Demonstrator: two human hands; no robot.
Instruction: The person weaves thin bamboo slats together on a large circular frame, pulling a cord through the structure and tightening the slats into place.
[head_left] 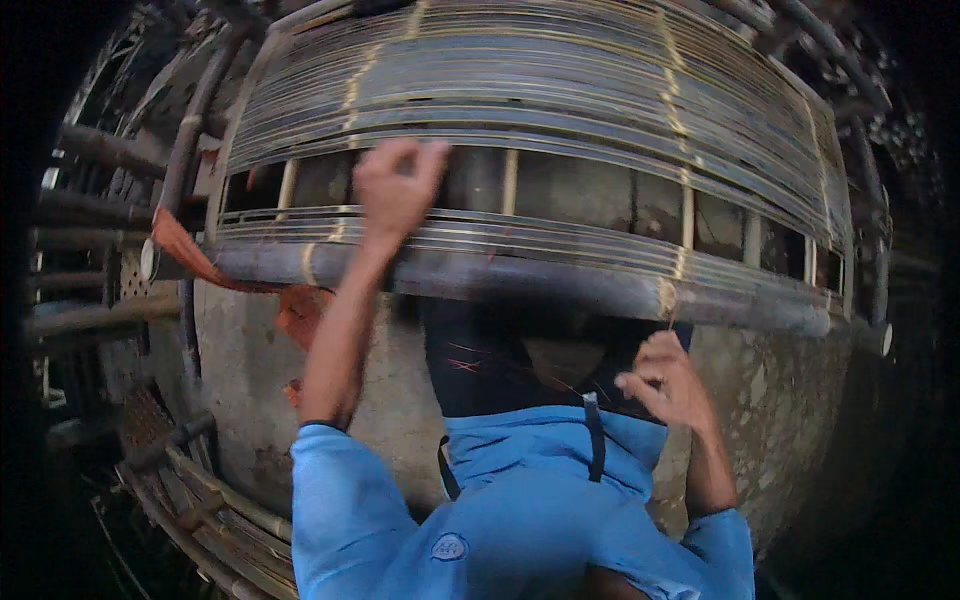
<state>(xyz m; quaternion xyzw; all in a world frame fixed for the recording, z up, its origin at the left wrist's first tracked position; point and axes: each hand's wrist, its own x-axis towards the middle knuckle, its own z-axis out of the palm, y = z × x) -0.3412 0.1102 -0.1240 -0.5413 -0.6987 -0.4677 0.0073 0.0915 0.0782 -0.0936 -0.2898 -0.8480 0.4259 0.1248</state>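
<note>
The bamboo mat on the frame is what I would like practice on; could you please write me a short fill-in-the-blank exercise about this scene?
1. The left hand is raised against the mat of thin bamboo ____.
2. The right hand sits lower, just under the thick ____ pole at the mat's near edge.
3. An ____ strip of cloth hangs at the pole's left end.
4. Both arms wear ____ sleeves.

Missing words: strips; bamboo; orange; blue

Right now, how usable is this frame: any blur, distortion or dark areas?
Head view: left hand is motion-blurred, right hand sharper; fisheye bends the woven bamboo mat and bamboo pole into arcs; corners and edges fall to black; light is dim and bluish.
</note>
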